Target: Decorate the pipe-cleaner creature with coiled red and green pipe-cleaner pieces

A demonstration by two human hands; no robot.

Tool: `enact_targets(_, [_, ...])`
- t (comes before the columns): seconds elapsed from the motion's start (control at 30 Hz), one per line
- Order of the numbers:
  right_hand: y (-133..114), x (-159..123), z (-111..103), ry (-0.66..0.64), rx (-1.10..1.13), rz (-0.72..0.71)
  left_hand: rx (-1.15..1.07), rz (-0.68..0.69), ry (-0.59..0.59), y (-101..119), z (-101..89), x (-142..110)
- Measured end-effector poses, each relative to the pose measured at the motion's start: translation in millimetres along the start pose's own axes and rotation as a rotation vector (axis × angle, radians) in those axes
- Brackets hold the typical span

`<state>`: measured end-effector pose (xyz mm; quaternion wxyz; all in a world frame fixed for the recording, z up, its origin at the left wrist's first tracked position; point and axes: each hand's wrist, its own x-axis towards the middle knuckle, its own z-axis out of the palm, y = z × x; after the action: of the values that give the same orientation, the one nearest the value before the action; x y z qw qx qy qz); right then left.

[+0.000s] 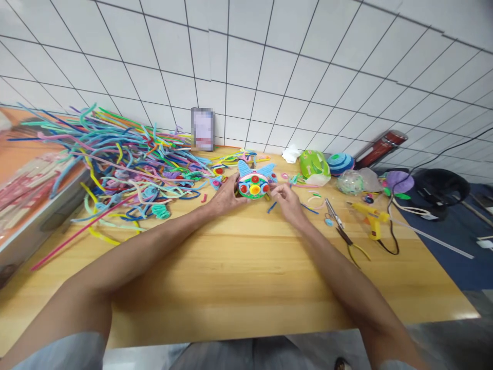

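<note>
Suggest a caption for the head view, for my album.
Left hand on a colourful pipe-cleaner craft, right hand beside it, between piled pipe cleaners and a glue gun.

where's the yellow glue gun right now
In the head view, the yellow glue gun is on the right side of the wooden table, just beyond the yellow-handled pliers.

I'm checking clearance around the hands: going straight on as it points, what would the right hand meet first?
The right hand would probably meet the right side of the colourful pipe-cleaner craft first, though depth is unclear.
</note>
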<state>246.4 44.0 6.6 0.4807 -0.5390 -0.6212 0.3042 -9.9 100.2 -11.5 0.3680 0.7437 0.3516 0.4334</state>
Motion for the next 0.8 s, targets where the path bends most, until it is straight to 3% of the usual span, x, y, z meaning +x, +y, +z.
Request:
enact_targets(0.17, [-1.8, -6.7, 20.6, 0.036, -0.126, -0.007, 0.021, -0.027, -0.027, 7.6, -3.2, 3.4])
enact_targets(0.8, [-5.0, -11.4, 21.3, 0.043, -0.109, -0.082, 0.067, -0.011, -0.014, 2.5, -5.5, 7.8])
